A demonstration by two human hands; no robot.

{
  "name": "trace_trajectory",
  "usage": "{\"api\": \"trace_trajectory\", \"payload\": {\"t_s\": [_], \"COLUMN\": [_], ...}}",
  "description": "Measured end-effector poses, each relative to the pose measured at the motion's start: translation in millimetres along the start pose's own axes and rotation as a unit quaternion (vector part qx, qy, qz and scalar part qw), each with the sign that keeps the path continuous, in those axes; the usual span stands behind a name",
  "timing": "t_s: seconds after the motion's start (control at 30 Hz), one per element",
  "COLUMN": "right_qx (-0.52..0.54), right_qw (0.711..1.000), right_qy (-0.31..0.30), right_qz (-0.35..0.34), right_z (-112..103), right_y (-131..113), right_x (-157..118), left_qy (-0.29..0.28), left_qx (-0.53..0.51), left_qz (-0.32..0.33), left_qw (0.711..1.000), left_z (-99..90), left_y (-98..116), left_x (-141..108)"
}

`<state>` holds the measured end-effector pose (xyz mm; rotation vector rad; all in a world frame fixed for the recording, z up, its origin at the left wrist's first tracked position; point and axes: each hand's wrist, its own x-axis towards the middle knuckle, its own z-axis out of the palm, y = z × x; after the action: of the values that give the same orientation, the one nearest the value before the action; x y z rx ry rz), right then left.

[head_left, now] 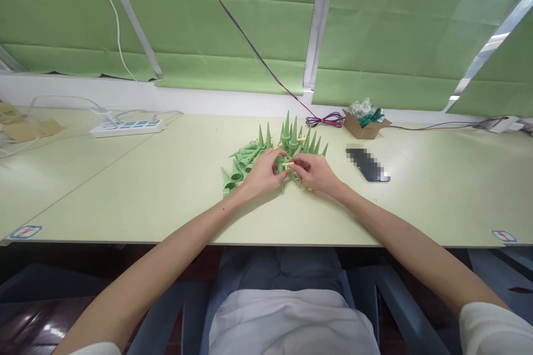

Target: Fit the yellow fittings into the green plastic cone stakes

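Note:
My left hand (265,172) is closed around a green plastic cone-shaped piece (280,166) over the middle of the table. Facing it, my right hand (315,171) pinches a small yellow plastic part (288,164) against that green piece. Whether the two are joined, I cannot tell. Beside my left hand lies a loose heap of green cones (244,163), some on their sides with hollow ends showing. Behind both hands, several green spikes (295,134) point upward, with bits of yellow among them. My fingers hide part of this cluster.
A black phone (368,163) lies right of my hands on the table (125,199). Behind it stands a small cardboard box (363,128) with clear and green plastic, beside a coiled red-blue cable (327,120). A white power strip (128,128) sits at the back left.

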<state>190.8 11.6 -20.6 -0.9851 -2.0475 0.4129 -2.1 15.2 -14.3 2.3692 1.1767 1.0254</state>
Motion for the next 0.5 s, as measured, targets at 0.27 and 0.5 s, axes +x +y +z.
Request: {"api": "trace_trajectory", "payload": {"t_s": [0.27,0.5], "right_qx": [0.005,0.007], "right_qw": [1.0,1.0], "right_qy": [-0.002,0.004], "right_qz": [-0.001,-0.009], "right_z": [1.1,1.1], "right_y": [2.4,2.1], "right_x": [-0.2,-0.1], "left_qy": [0.006,0.008], "left_qx": [0.003,-0.006], "left_qz": [0.01,0.016], "left_qw": [1.0,1.0], "left_z": [0.0,0.2], "left_y": [-0.1,-0.1], "left_x": [0.2,0.1]}}
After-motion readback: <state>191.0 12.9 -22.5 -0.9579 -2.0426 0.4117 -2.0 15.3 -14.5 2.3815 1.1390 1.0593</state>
